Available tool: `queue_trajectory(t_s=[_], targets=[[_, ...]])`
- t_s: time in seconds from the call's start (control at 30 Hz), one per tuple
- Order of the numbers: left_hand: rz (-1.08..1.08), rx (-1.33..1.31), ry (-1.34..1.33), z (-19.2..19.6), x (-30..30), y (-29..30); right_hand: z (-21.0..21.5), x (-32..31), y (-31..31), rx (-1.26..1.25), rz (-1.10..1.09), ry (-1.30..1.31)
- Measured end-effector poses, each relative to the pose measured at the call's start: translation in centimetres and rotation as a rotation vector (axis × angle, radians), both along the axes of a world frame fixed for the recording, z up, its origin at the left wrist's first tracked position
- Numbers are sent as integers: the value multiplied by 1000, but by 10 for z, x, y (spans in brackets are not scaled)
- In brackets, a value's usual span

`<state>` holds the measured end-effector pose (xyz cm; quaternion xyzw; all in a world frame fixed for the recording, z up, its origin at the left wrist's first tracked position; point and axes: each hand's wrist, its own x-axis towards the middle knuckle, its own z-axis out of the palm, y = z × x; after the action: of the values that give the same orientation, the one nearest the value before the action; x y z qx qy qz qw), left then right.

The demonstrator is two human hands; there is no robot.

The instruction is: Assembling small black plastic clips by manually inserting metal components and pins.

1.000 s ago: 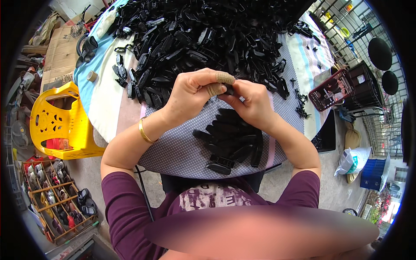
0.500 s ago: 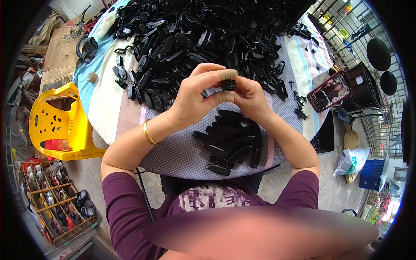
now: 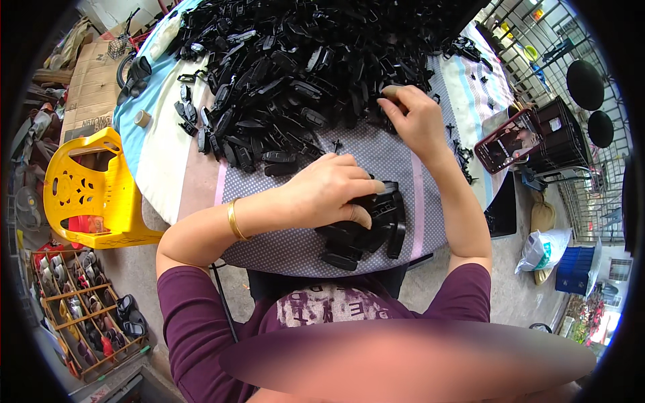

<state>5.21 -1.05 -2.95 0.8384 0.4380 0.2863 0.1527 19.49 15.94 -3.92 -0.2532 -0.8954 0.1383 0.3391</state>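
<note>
Black plastic clips | hands have parted | left hand (image 3: 329, 191) presses a finished clip onto small stack (image 3: 366, 228) at surface's near edge | right hand (image 3: 413, 117) pinches into big heap (image 3: 302, 60): next piece begins

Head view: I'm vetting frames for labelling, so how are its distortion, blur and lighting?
Head view: strong fisheye, the table edge bows and the corners go black; a smeared band hides the lower middle; even daylight, no glare; the left hand, right hand and the pile of black plastic parts read sharp.
</note>
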Motion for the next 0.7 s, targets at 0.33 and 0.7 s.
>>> queue_trajectory(t_s=[0.33,0.7], targets=[[759,357,339,-18,-32,50,-13,-35,-24,208,-86,-167],[616,-37,-490,-3,-39,39,-13,-30,-18,249,116,-217]])
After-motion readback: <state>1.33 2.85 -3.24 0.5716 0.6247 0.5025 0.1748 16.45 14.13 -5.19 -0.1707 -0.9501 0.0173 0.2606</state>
